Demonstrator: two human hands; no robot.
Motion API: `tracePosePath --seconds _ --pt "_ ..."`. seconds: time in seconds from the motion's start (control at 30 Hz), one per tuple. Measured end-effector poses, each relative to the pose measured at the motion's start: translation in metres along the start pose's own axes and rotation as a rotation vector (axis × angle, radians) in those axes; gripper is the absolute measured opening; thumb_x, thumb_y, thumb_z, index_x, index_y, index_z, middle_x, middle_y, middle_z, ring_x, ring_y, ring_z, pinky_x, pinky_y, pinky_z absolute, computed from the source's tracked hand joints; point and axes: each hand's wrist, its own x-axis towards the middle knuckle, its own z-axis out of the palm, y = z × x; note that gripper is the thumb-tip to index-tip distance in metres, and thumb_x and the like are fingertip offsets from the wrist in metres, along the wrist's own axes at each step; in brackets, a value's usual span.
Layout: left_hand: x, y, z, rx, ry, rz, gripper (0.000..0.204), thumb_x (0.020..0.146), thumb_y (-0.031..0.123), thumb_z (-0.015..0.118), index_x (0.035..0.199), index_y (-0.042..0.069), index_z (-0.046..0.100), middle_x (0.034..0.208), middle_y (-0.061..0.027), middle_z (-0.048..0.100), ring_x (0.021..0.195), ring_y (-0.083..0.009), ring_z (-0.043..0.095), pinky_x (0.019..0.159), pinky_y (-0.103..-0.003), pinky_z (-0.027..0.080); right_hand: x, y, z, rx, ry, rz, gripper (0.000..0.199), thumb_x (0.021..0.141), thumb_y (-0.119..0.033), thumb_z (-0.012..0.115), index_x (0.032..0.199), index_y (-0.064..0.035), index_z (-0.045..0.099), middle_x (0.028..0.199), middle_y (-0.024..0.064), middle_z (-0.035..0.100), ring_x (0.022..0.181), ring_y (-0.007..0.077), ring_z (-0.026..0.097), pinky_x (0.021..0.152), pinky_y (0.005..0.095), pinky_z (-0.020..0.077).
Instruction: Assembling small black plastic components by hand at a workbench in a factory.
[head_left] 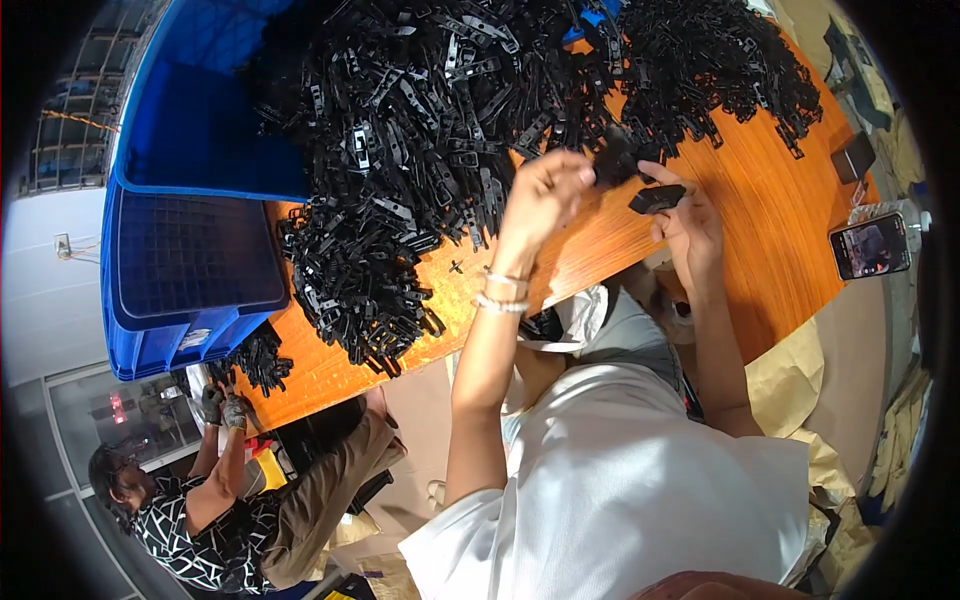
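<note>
My right hand [693, 225] is closed on a small black plastic part [657, 199], pinched between thumb and fingers above the orange table [775, 215]. To its left, my left hand [540, 200] has its fingers curled together, slightly smeared by motion. A blurred dark piece [615, 160] shows beside those fingertips; whether they grip it cannot be made out. Beyond both hands lies a large heap of black plastic clips [430, 110], with a smaller pile of black clips [725, 65] at the far right.
Blue plastic crates [190, 190] stand at the left end of the table. A phone [870, 246] leans by a clear bottle at the right edge, near a small black box [853, 158]. Another person [215, 510] with gloved hands works at lower left. Brown paper [790, 375] lies at right.
</note>
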Motion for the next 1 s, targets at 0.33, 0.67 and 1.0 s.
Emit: tracePosePath --seconds 0.33,0.67,1.0 --pt "-0.039 -0.015 -0.006 -0.359 -0.153 -0.079 0.033 0.082 0.005 0.052 0.115 -0.001 0.049 0.077 -0.0036 0.058 0.062 -0.0065 0.053 0.052 -0.015 0.039 -0.016 0.000 0.029 -0.240 -0.399 0.094 0.014 0.082 0.002 0.044 0.093 0.0054 0.052 0.096 0.0117 0.059 0.073 0.0098 0.053 0.064 0.0201 0.0431" --pt "-0.073 -0.005 -0.005 -0.016 -0.092 -0.041 0.032 0.078 0.012 0.061 0.105 -0.003 0.055 0.070 -0.0025 0.060 0.051 -0.0046 0.048 0.048 -0.018 0.039 -0.033 0.004 0.037 -0.567 -0.146 -0.060 0.010 0.074 0.001 0.059 0.082 0.0023 0.054 0.082 0.0058 0.057 0.067 0.0085 0.053 0.059 0.0190 0.0419" --pt "-0.094 -0.011 0.001 0.455 0.119 0.246 0.038 0.069 0.010 0.067 0.102 -0.004 0.054 0.078 -0.0127 0.062 0.054 -0.0104 0.058 0.047 -0.022 0.043 -0.023 -0.009 0.042 -0.701 -0.346 -0.125 0.045 0.069 0.005 0.057 0.113 -0.0038 0.050 0.109 0.0055 0.045 0.086 0.0104 0.046 0.073 0.0209 0.0386"
